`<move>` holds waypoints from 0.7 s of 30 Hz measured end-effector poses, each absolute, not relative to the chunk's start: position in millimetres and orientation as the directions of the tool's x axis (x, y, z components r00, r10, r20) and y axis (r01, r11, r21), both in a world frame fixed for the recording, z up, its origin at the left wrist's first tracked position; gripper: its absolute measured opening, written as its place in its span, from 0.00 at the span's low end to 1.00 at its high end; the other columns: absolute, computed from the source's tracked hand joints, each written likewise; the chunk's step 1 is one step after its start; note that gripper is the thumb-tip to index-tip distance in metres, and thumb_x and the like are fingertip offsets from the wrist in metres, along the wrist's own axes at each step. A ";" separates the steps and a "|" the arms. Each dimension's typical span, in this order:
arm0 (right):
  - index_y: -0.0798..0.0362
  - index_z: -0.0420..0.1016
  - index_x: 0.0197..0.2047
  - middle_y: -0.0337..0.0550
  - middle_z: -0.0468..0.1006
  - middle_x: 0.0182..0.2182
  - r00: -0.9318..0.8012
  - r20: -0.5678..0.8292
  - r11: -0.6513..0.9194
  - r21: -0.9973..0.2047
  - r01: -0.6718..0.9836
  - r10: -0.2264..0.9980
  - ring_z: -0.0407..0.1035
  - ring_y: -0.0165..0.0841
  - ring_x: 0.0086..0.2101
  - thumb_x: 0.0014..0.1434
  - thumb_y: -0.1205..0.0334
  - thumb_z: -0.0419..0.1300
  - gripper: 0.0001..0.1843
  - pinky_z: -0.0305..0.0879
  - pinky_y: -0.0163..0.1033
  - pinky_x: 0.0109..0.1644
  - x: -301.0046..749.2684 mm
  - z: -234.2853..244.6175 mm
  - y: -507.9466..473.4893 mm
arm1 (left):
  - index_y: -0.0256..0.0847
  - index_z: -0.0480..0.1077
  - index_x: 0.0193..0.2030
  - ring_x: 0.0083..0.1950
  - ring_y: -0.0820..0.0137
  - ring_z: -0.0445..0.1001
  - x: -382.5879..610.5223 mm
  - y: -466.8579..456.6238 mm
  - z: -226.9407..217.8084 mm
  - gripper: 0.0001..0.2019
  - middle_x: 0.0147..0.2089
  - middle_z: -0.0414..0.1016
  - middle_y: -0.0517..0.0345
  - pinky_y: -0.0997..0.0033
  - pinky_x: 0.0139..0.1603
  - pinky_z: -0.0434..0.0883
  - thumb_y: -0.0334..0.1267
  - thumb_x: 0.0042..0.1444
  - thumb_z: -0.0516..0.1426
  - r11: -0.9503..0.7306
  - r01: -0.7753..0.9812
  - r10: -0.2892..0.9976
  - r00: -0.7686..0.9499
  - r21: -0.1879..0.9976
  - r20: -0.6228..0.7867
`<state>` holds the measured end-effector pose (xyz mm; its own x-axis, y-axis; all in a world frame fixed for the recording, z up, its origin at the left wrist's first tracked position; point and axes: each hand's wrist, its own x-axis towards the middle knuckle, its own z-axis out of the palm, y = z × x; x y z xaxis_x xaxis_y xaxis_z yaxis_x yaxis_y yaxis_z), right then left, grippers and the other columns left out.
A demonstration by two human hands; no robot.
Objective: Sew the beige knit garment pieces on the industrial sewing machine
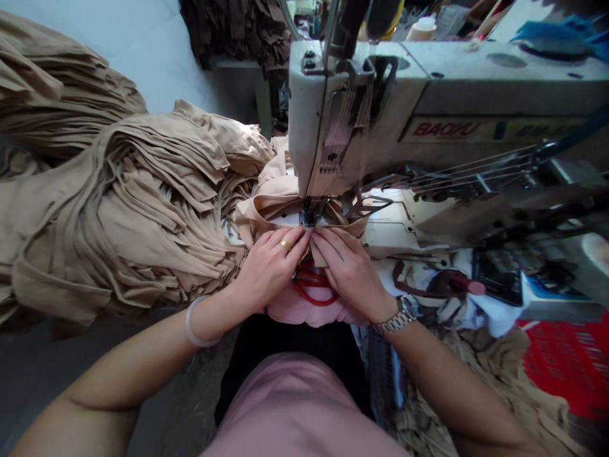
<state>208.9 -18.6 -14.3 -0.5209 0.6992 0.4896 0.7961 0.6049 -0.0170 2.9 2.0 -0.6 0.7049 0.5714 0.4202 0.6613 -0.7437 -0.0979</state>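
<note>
Tan fabric [280, 212] lies under the needle [309, 212] of the BAOYU sewing machine [361, 108]; left hand [271, 273] and right hand [351, 273] pinch it in closed grips, piled tan cloth [124, 216] just beside.

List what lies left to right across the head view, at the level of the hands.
Beige fabric stack, bangle, left hand, right hand, wristwatch, red basket
</note>
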 end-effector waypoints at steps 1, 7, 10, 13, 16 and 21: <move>0.63 0.68 0.63 0.56 0.72 0.59 -0.511 0.489 0.604 -0.043 0.795 0.707 0.63 0.43 0.59 0.65 0.72 0.48 0.24 0.65 0.50 0.63 209.6 -15.5 -18.4 | 0.28 0.67 0.63 0.60 0.56 0.70 2.4 2.1 -1.4 0.19 0.62 0.71 0.39 0.58 0.54 0.71 0.28 0.68 0.49 -0.746 0.660 0.571 0.704 -0.091 0.423; 0.63 0.70 0.61 0.56 0.73 0.58 -0.472 0.495 0.550 -0.014 0.835 0.730 0.64 0.44 0.56 0.66 0.69 0.50 0.22 0.65 0.51 0.60 203.6 -15.2 -19.7 | 0.29 0.68 0.63 0.60 0.56 0.70 3.2 5.9 -0.4 0.19 0.62 0.71 0.40 0.58 0.55 0.70 0.28 0.68 0.49 -0.736 0.671 0.586 0.697 -0.088 0.412; 0.63 0.70 0.61 0.55 0.73 0.58 -0.442 0.508 0.521 -0.016 0.853 0.739 0.64 0.44 0.56 0.67 0.68 0.50 0.22 0.63 0.50 0.61 199.5 -15.0 -20.4 | 0.29 0.67 0.63 0.60 0.56 0.70 4.3 9.5 0.4 0.19 0.63 0.70 0.39 0.57 0.56 0.70 0.29 0.68 0.49 -0.733 0.676 0.600 0.698 -0.083 0.390; 0.61 0.70 0.61 0.54 0.73 0.59 -0.422 0.514 0.509 -0.033 0.860 0.747 0.63 0.44 0.57 0.68 0.65 0.50 0.21 0.62 0.50 0.61 197.2 -16.3 -19.5 | 0.30 0.67 0.63 0.61 0.55 0.69 5.9 12.9 0.6 0.19 0.63 0.70 0.39 0.56 0.56 0.70 0.30 0.68 0.48 -0.731 0.678 0.609 0.698 -0.074 0.377; 0.60 0.69 0.62 0.53 0.73 0.59 -0.395 0.505 0.479 -0.044 0.877 0.767 0.63 0.44 0.57 0.69 0.62 0.51 0.22 0.60 0.50 0.61 194.8 -16.4 -16.6 | 0.29 0.67 0.63 0.60 0.55 0.70 8.2 15.0 1.1 0.19 0.63 0.70 0.38 0.56 0.55 0.70 0.29 0.68 0.48 -0.720 0.690 0.620 0.688 -0.076 0.376; 0.60 0.68 0.63 0.54 0.72 0.59 -0.363 0.476 0.433 -0.042 0.900 0.801 0.62 0.45 0.57 0.69 0.60 0.49 0.23 0.58 0.51 0.61 191.2 -13.1 -11.5 | 0.28 0.68 0.61 0.61 0.55 0.69 9.3 16.6 2.0 0.18 0.63 0.70 0.38 0.56 0.58 0.70 0.29 0.68 0.48 -0.712 0.700 0.636 0.677 -0.054 0.370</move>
